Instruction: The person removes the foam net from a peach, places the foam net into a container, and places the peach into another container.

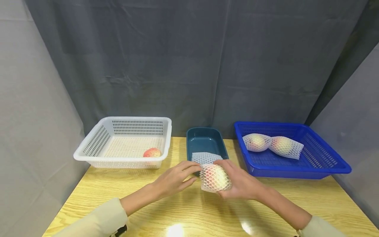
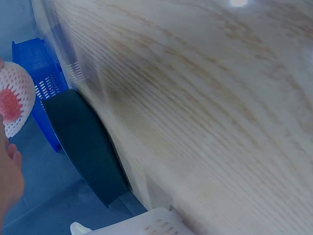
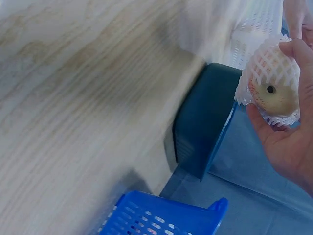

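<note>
My right hand (image 1: 241, 180) grips a red-and-yellow peach (image 1: 218, 177) in a white foam net (image 1: 208, 186), above the table in front of the teal tray. In the right wrist view, the peach's pale end with a dark hole (image 3: 271, 89) shows through the net's opening. My left hand (image 1: 177, 177) is at the net's left side, fingers extended and fingertips at its edge; thumb and fingers stand apart. Behind the peach, more white foam netting (image 1: 205, 157) lies in the teal tray (image 1: 207, 132).
A white basket (image 1: 127, 158) at left holds one bare peach (image 1: 152, 152). The blue basket (image 1: 296, 171) at right holds two netted peaches (image 1: 257, 143). All three containers stand on a wooden table (image 1: 154, 217) before a grey curtain (image 1: 148, 65).
</note>
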Demonstrator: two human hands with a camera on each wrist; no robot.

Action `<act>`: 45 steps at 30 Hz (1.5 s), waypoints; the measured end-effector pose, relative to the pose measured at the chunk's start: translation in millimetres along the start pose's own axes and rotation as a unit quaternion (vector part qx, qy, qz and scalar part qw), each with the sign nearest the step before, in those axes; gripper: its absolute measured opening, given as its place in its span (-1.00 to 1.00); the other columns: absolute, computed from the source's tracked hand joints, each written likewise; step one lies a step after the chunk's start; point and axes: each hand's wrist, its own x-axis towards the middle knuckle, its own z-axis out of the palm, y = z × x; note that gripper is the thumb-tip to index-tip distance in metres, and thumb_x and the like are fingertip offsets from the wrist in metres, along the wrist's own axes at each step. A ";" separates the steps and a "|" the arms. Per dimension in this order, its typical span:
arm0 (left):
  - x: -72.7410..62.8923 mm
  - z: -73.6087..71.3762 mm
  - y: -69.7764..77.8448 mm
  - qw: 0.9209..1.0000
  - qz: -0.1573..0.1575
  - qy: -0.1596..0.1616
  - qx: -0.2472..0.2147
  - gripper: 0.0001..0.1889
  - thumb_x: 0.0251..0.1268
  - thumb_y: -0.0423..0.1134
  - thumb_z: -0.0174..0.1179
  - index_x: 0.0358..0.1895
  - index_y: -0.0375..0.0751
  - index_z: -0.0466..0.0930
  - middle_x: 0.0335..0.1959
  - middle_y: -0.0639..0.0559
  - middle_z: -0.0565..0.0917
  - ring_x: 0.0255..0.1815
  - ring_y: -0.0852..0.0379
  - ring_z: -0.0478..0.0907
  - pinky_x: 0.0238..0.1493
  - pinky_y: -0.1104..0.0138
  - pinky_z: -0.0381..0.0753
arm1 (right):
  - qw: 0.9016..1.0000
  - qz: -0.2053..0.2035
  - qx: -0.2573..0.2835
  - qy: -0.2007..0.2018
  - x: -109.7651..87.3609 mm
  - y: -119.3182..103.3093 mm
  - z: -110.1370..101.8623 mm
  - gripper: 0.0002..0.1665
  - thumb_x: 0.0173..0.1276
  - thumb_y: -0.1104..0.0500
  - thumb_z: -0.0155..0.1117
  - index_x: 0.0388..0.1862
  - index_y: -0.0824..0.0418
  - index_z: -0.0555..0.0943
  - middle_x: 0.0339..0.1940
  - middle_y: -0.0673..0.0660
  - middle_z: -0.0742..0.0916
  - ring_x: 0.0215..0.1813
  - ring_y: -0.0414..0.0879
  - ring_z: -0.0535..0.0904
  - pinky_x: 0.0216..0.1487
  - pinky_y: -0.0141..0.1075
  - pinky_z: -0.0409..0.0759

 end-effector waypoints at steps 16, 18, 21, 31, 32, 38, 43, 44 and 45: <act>20.1 8.3 6.6 0.999 0.030 0.021 -0.034 -0.39 0.06 -0.39 0.47 0.21 -0.27 0.43 0.16 -0.16 0.47 0.12 0.04 0.55 0.12 0.52 0.48 | 1.000 -0.009 -0.001 0.022 9.1 -9.5 -10.1 0.06 -0.08 -0.02 0.61 0.39 0.18 0.33 0.19 0.09 0.54 0.07 -0.14 0.51 -0.06 -0.22 0.62; 21.4 9.9 8.1 0.998 0.022 0.014 -0.050 -0.34 0.04 -0.39 0.49 0.24 -0.27 0.39 0.18 -0.19 0.43 0.10 0.03 0.55 0.10 0.54 0.49 | 1.000 -0.007 0.004 0.021 9.4 -10.4 -10.0 0.07 -0.09 -0.02 0.61 0.40 0.19 0.32 0.19 0.09 0.54 0.08 -0.13 0.51 -0.06 -0.22 0.62; 22.8 11.3 9.8 0.998 0.013 0.009 -0.065 -0.29 0.01 -0.38 0.52 0.26 -0.25 0.36 0.20 -0.22 0.40 0.11 0.00 0.54 0.09 0.53 0.49 | 1.000 -0.007 0.008 0.019 10.4 -12.1 -9.5 0.08 -0.09 -0.02 0.61 0.41 0.19 0.32 0.20 0.10 0.55 0.10 -0.13 0.50 -0.04 -0.21 0.62; 27.1 13.7 9.4 0.995 -0.018 -0.007 -0.098 -0.17 -0.09 -0.31 0.59 0.28 -0.18 0.30 0.26 -0.20 0.33 0.21 -0.02 0.44 0.15 0.47 0.48 | 0.999 -0.004 0.036 0.012 17.3 -16.9 -9.4 0.06 -0.03 -0.06 0.61 0.42 0.21 0.32 0.23 0.09 0.55 0.12 -0.12 0.51 0.00 -0.18 0.62; 27.5 13.6 8.8 0.995 -0.024 -0.008 -0.100 -0.17 -0.11 -0.31 0.60 0.28 -0.18 0.31 0.27 -0.19 0.33 0.22 -0.02 0.43 0.15 0.46 0.48 | 0.999 -0.002 0.040 0.008 18.4 -17.1 -9.9 0.06 0.00 -0.08 0.61 0.42 0.20 0.32 0.23 0.09 0.55 0.11 -0.12 0.51 -0.02 -0.20 0.62; 27.0 10.2 5.5 0.993 -0.042 -0.006 -0.106 -0.16 -0.16 -0.28 0.60 0.28 -0.17 0.36 0.28 -0.16 0.31 0.25 -0.03 0.39 0.13 0.45 0.50 | 0.999 0.002 0.037 -0.024 23.7 -15.5 -15.1 0.04 0.12 -0.18 0.55 0.45 0.22 0.31 0.21 0.12 0.57 0.05 -0.11 0.53 -0.09 -0.25 0.61; 24.3 5.8 1.6 0.992 -0.061 0.001 -0.110 -0.20 -0.14 -0.30 0.57 0.29 -0.19 0.41 0.25 -0.14 0.33 0.22 0.01 0.40 0.08 0.46 0.54 | 0.999 0.002 -0.001 -0.038 26.2 -12.9 -22.7 -0.03 0.18 -0.16 0.53 0.45 0.21 0.38 0.14 0.10 0.63 0.00 -0.11 0.56 -0.15 -0.26 0.60; 23.3 5.4 0.7 0.992 -0.066 0.003 -0.109 -0.20 -0.13 -0.30 0.56 0.29 -0.19 0.41 0.24 -0.14 0.34 0.21 0.01 0.41 0.07 0.45 0.54 | 0.999 0.001 -0.011 -0.037 26.3 -12.2 -24.2 -0.07 0.19 -0.13 0.53 0.43 0.22 0.41 0.11 0.10 0.65 -0.03 -0.12 0.57 -0.17 -0.27 0.61; 22.4 4.9 -0.2 0.992 -0.071 0.006 -0.106 -0.21 -0.12 -0.30 0.56 0.29 -0.18 0.42 0.24 -0.14 0.35 0.20 0.02 0.41 0.07 0.45 0.55 | 0.999 -0.002 -0.022 -0.035 26.0 -11.4 -25.7 -0.13 0.20 -0.09 0.53 0.41 0.23 0.44 0.09 0.10 0.67 -0.05 -0.12 0.59 -0.18 -0.28 0.61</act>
